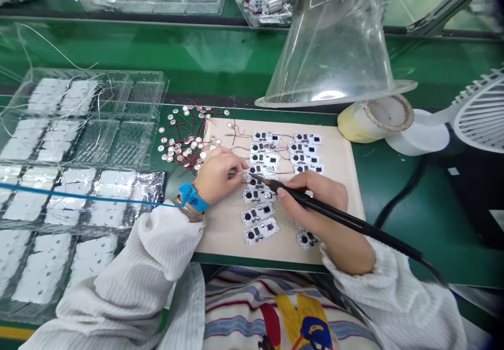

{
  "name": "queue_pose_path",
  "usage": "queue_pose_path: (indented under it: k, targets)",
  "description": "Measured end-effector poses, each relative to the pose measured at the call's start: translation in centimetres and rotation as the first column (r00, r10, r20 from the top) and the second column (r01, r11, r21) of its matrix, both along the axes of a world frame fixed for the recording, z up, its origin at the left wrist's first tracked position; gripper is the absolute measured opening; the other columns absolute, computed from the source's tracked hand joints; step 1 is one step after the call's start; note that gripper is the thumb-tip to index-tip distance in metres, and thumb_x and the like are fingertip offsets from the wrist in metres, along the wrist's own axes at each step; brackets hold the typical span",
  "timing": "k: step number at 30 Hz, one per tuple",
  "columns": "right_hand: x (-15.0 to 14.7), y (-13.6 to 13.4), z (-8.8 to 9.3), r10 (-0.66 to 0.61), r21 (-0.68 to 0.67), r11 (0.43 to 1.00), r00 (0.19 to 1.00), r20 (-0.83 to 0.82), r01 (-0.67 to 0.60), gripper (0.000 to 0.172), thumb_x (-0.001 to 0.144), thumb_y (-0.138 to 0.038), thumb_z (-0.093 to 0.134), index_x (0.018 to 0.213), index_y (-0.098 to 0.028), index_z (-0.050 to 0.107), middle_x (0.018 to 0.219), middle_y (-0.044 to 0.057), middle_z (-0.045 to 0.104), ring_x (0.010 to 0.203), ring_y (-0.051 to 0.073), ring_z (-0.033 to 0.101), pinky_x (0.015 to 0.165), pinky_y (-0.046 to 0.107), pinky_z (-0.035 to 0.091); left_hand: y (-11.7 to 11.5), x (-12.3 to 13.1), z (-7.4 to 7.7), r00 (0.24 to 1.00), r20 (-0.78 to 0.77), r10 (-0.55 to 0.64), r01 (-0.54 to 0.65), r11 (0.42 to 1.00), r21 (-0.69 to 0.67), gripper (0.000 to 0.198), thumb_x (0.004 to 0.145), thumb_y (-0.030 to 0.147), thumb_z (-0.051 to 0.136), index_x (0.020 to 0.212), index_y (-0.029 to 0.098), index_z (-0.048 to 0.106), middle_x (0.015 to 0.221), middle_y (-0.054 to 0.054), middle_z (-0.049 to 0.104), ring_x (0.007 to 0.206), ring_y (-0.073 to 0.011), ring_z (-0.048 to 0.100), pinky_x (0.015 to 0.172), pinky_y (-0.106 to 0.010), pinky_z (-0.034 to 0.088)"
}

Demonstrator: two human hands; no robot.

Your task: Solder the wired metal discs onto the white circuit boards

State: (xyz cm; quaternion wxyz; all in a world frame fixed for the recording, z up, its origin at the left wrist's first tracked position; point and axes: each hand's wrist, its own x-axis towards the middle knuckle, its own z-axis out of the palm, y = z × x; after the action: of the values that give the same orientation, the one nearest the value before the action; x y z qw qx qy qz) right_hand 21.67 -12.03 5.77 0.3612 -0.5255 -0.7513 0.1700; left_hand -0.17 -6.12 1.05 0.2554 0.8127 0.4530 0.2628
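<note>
My right hand (321,195) grips a black soldering iron (354,225) like a pen. Its thin tip reaches a small white circuit board (254,182) in the left column of boards. At that board's left end, my left hand (220,174) has its fingers pinched together, with a small dark thing showing between them that I cannot make out. Thin red wires run from several boards. More boards, such as one at the bottom (261,231), lie in two columns on a beige mat (220,240). My right hand partly covers the right column.
Silver discs with red and black wires (189,145) are heaped left of the mat. Plastic trays (134,90) holding white panels fill the left side. A clear funnel-shaped hood (334,61) hangs above. A yellowish roll (354,124) and a white fan (482,114) stand right.
</note>
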Motion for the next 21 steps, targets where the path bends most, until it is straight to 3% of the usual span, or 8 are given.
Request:
queue_pose_path:
  k: [11, 21]
  targets:
    - [-0.37, -0.03, 0.37, 0.004, -0.073, 0.997, 0.999, 0.033, -0.001, 0.011, 0.083, -0.028, 0.062, 0.076, -0.022, 0.056, 0.063, -0.002, 0.059, 0.056, 0.013, 0.056, 0.052, 0.026, 0.042, 0.02, 0.03, 0.02, 1.0, 0.012, -0.001, 0.001, 1.0, -0.02, 0.02, 0.071, 0.004, 0.058, 0.061, 0.02, 0.052, 0.087, 0.0, 0.075, 0.086, -0.0193, 0.058, 0.082, -0.036, 0.046]
    - [-0.22, 0.29, -0.63, 0.051, 0.156, 0.986, 0.995, 0.091, -0.065, 0.009, 0.079, -0.023, 0.064, 0.08, -0.023, 0.055, 0.066, -0.001, 0.065, 0.057, 0.015, 0.063, 0.052, 0.026, 0.048, 0.03, 0.08, -0.02, 1.0, -0.001, -0.002, 0.002, 1.0, 0.015, 0.019, 0.07, 0.003, 0.058, 0.061, 0.02, 0.053, 0.087, 0.001, 0.075, 0.084, -0.0191, 0.058, 0.082, -0.037, 0.045]
